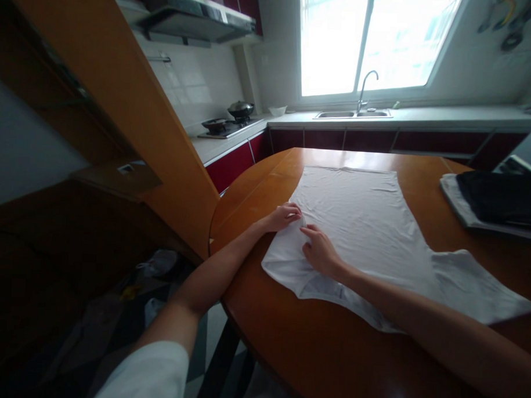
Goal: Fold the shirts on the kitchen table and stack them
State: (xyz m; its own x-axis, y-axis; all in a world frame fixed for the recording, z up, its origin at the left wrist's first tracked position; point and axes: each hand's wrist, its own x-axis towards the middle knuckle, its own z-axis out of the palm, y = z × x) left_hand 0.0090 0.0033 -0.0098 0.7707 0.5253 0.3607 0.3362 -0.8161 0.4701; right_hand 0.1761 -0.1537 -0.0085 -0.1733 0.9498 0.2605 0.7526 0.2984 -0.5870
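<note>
- Room: kitchen with pale walls, dark red cabinets (372,138) and a bright window (332,44) at the back; checkered floor (212,330) visible at lower left.
- Surface (257,193): brown wood, rounded edge, glossy, reflecting window light at its far side.
- Counter (460,117): white top, running beneath the window, fitted with a double sink (356,114) and curved faucet (361,89).
- White shirt (356,219): spread on the surface, lightly wrinkled, one sleeve extended to the right.
- Range hood (197,19): mounted above the stove at upper left.
- Folded dark cloth (501,195): atop a pile at the surface's right side.
- Lidded pan (241,111): on the stove.
- Left hand (286,216): fingers pinched on the shirt's left edge.
- Right hand (322,252): just beside the left, fingertips touching the shirt; whether gripping, cannot tell.
</note>
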